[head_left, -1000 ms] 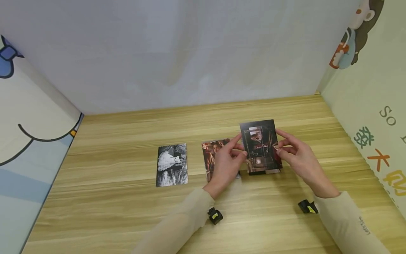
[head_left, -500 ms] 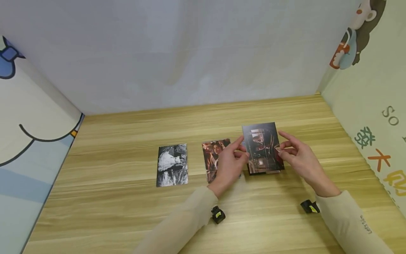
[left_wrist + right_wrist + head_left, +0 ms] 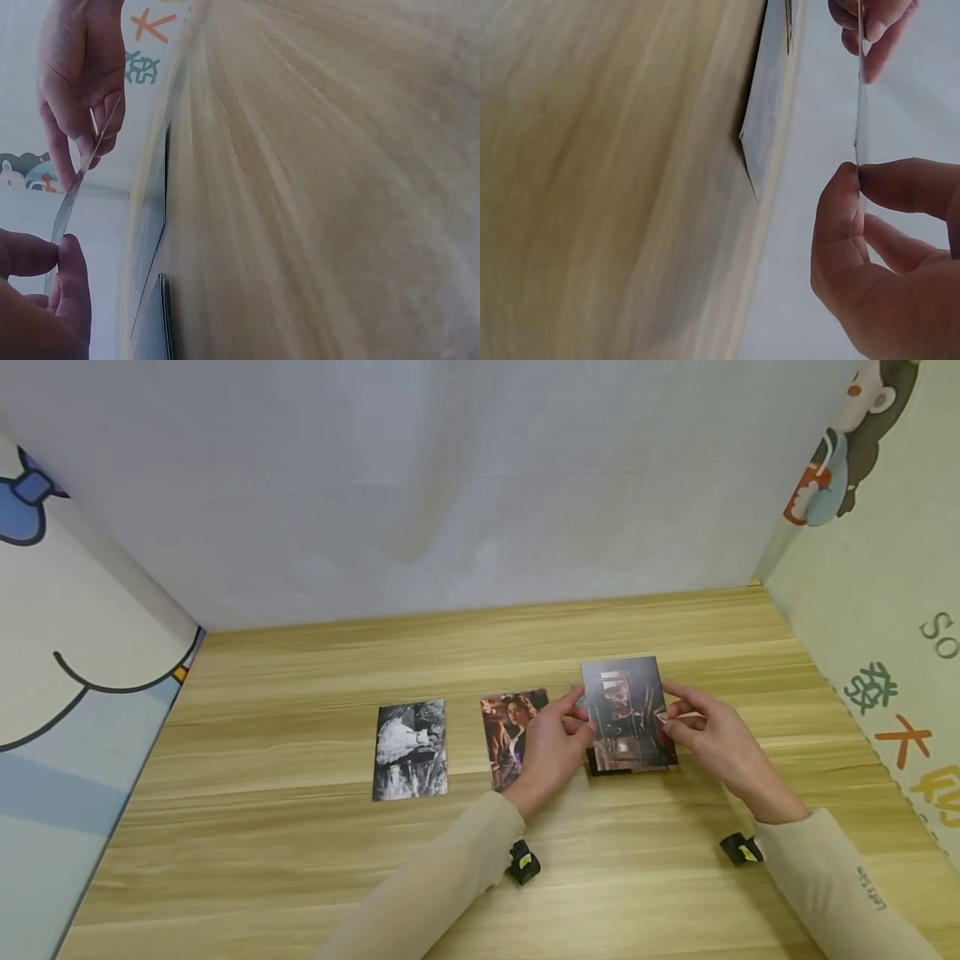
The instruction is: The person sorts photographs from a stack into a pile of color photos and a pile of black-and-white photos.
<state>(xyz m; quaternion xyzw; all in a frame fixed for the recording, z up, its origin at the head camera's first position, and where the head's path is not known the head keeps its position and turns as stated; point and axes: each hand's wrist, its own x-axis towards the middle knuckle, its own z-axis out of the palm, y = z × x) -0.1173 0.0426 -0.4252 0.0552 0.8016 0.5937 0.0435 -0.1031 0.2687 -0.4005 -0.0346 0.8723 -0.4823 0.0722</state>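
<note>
Both hands hold a dark photo card (image 3: pixel 626 714) that shows a dim interior scene. Its left edge is pinched between thumb and fingers of my left hand (image 3: pixel 551 747), while my right hand (image 3: pixel 720 743) pinches the right edge. Seen edge-on in the left wrist view, the held card (image 3: pixel 66 214) is raised off the table. Another card (image 3: pixel 761 120) lies on the table below it, mostly hidden from the head camera. Beside my left hand is a colour photo card of a person (image 3: pixel 506 731), partly covered by that hand.
A black-and-white photo card (image 3: pixel 409 750) lies farther left on the wood-grain table (image 3: pixel 300 860). A pale wall (image 3: pixel 450 510) stands behind the table, with printed walls on both sides. Small black devices (image 3: pixel 523 862) sit by the cuffs.
The held card and both hands have shifted slightly right and toward me, closer over the card beneath. More of the colour card has come into view. Both pinches stay the same.
</note>
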